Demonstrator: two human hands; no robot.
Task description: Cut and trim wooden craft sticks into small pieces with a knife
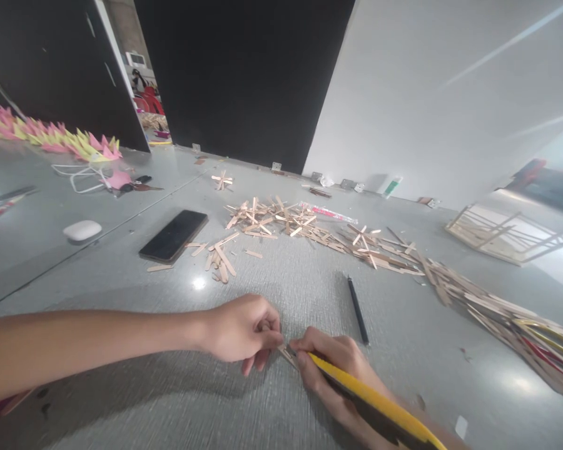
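My left hand [246, 331] is closed, its thumb and fingers pinching the end of a small wooden stick [288, 356] just above the grey table [178, 406]. Close by on the right, my right hand [338, 369] grips a yellow and black tool [366, 394]. The tip of that tool is near the stick, between the two hands; whether it touches the wood is hard to make out. Behind my right hand lies a black pen [358, 310].
Across the table's middle spreads a pile of short wooden sticks [267, 219], with longer strips [488, 306] at right. A phone [174, 235], a white case [82, 230], white-handled scissors [84, 178] and pink-yellow folded paper [51, 134] lie left. A wooden frame [502, 234] stands right.
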